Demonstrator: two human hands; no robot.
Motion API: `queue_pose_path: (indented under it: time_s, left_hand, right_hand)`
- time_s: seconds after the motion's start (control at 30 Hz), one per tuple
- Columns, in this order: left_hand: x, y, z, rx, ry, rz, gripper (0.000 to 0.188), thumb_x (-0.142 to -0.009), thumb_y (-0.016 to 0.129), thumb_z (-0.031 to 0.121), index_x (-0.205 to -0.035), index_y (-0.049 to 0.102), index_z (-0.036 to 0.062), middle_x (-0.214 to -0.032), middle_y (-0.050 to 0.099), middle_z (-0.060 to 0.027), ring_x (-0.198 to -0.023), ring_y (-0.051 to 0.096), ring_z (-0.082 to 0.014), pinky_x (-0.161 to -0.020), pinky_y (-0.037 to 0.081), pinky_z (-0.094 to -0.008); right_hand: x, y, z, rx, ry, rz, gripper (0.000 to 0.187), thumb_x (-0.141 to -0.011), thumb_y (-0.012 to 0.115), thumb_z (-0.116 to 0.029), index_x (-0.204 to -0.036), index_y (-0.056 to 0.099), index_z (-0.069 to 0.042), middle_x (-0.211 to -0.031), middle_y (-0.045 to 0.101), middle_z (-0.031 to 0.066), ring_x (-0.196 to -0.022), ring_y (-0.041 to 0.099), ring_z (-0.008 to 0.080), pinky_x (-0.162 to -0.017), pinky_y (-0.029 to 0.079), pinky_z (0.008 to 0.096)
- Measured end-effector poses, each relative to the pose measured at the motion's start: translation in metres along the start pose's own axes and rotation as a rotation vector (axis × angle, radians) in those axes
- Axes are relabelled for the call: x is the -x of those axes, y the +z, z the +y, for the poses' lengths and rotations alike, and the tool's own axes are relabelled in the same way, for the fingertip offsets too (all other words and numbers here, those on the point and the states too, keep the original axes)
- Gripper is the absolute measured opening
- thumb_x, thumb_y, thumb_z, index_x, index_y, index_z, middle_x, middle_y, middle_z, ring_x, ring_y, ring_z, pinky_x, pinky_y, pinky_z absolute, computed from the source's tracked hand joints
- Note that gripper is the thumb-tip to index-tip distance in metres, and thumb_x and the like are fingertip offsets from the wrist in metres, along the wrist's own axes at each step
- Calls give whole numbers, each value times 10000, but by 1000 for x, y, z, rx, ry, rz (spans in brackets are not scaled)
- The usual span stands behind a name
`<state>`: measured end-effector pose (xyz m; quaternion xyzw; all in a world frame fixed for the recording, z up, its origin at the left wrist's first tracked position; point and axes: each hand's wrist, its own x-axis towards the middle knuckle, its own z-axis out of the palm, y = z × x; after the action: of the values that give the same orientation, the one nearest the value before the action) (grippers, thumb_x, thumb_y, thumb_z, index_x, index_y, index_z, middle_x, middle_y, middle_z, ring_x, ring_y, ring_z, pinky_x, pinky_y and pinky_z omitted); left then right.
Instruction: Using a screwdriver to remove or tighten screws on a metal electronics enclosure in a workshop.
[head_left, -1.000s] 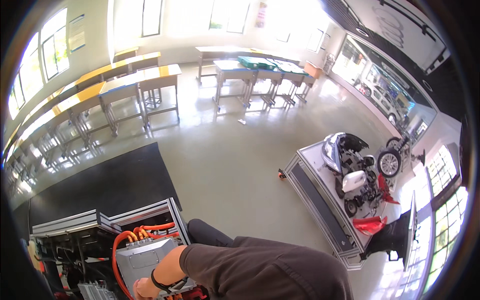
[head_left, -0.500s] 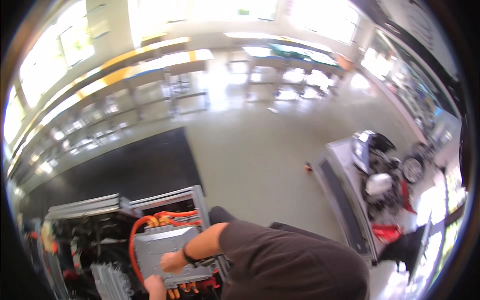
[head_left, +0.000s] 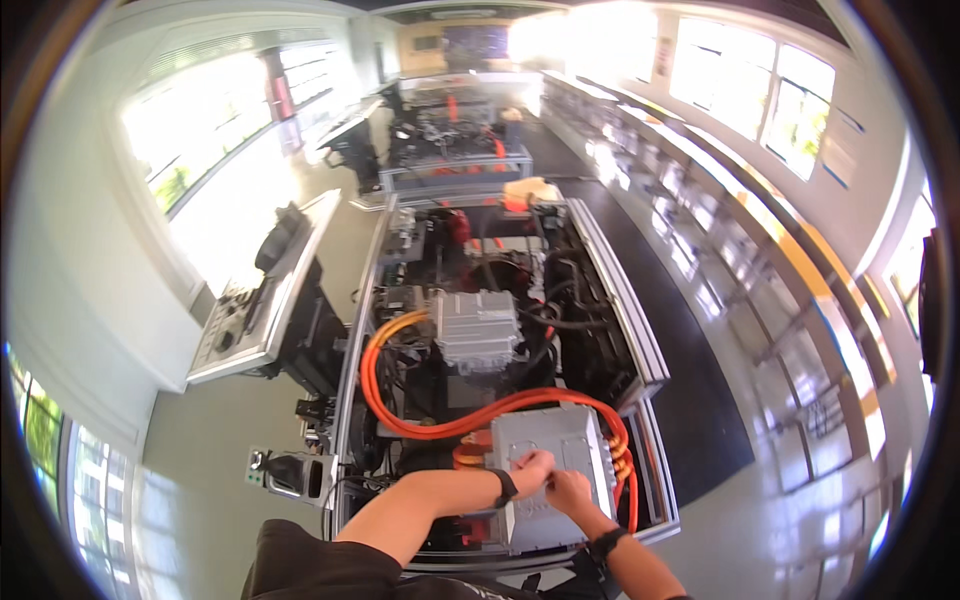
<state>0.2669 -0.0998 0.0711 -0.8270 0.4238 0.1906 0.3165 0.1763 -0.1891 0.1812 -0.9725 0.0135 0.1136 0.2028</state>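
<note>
Just over the lid of a grey metal box [head_left: 540, 430] my two hands come close together. My left hand [head_left: 532, 470] is closed, its fingers pointing toward the right one. Close beside it, my right hand [head_left: 570, 492] is curled with fingertips pressed together. Anything between the fingers is too small to make out. Dark bands circle both wrists. Thick orange cables [head_left: 500, 406] loop along the far side of the box and plug in at its right side.
The box sits at the near end of a metal-framed rig [head_left: 615, 300] carrying a second ribbed grey unit [head_left: 476, 325]. A tilted panel stand [head_left: 265, 300] stands on the left. Long benches [head_left: 740, 200] run along the right, beyond a black mat [head_left: 690, 370].
My view has swung left, so the rig now lies ahead and the benches are on the right. Both hands stay over the grey box and now appear closer together.
</note>
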Motion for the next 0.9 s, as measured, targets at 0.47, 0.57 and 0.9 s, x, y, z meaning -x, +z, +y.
queue_pose_path:
  time_s: [0.47, 0.57, 0.9]
  left_hand:
    - [53, -74, -17, -553, 256, -328, 61, -798, 624, 152, -763, 658, 115, -534, 390, 47, -383, 326, -108, -368, 322, -232]
    - [49, -73, -13, -609, 248, -381, 75, -869, 598, 167, -835, 626, 106, -538, 324, 49, -385, 307, -108, -382, 336, -232]
    - [33, -73, -17, -375, 252, -477, 194, -795, 643, 246, -848, 654, 60, -581, 440, 38, -409, 416, -113, -386, 348, -247]
  right_hand:
    - [43, 66, 26, -216, -2, 34, 147, -795, 631, -209, -847, 732, -115, -799, 717, 148, -788, 691, 377, -743, 549, 480]
    - [52, 80, 29, -200, -15, -22, 145, -791, 638, -210, -841, 729, -108, -773, 715, 138, -767, 691, 373, -730, 551, 474]
    - [44, 77, 15, -170, 6, -164, 202, -835, 591, -259, -921, 739, -151, -872, 720, 175, -878, 684, 401, -795, 533, 515]
